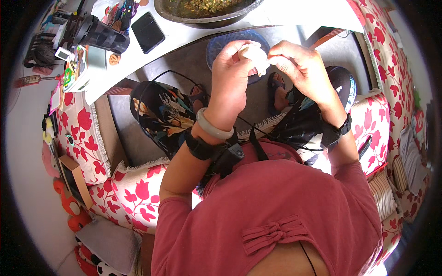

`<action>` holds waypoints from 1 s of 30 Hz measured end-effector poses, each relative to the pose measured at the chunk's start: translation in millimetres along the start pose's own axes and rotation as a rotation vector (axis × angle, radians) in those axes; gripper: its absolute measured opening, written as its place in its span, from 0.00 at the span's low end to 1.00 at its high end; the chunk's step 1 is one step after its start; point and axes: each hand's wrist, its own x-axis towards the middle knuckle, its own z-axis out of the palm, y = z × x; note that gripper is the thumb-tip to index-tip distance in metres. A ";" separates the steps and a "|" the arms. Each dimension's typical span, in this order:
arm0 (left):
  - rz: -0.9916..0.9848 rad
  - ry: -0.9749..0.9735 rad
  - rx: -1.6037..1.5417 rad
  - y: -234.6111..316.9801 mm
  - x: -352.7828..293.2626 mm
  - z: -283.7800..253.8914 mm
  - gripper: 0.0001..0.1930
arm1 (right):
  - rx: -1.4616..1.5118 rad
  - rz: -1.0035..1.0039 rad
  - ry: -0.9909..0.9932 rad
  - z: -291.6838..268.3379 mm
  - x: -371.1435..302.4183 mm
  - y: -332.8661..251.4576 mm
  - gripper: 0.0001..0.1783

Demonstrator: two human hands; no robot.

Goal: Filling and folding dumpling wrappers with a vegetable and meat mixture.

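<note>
Raised over a blue, translucent round container (214, 48), my left hand (229, 78) is closed around a white, rounded lump (255, 56) with a small yellowish-brown spot at its lower end. Its exact kind is not clear. My right hand (301, 69) pinches thumb and fingers together at the lump's right edge. Whatever sits between those fingertips is too small to make out. On the white table ahead stands a dark metal basin (202, 20) with a chopped green and yellow-brown mixture in it.
A black phone (148, 32) lies on the table, with a dark tumbler (103, 34) on its side and a walnut-like brown piece (114, 59) to the left. A black cable (168, 72) hangs near my left knee. Flower-patterned sofa seats (138, 195) surround me.
</note>
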 end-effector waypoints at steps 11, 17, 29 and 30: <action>0.099 -0.034 0.119 2.2 -1.6 3.3 0.10 | -0.390 -0.104 -0.061 1.0 0.2 -4.0 0.09; 0.011 0.014 -0.015 -1.9 -0.6 2.9 0.11 | -0.466 -0.115 -0.032 7.1 -3.9 -3.2 0.08; 0.093 -0.127 0.206 -1.2 1.6 -6.3 0.12 | -0.023 -0.021 -0.013 -0.2 3.1 -1.5 0.08; 0.093 -0.128 0.207 -2.0 1.4 -5.7 0.12 | -0.082 -0.040 -0.009 0.5 2.1 0.5 0.08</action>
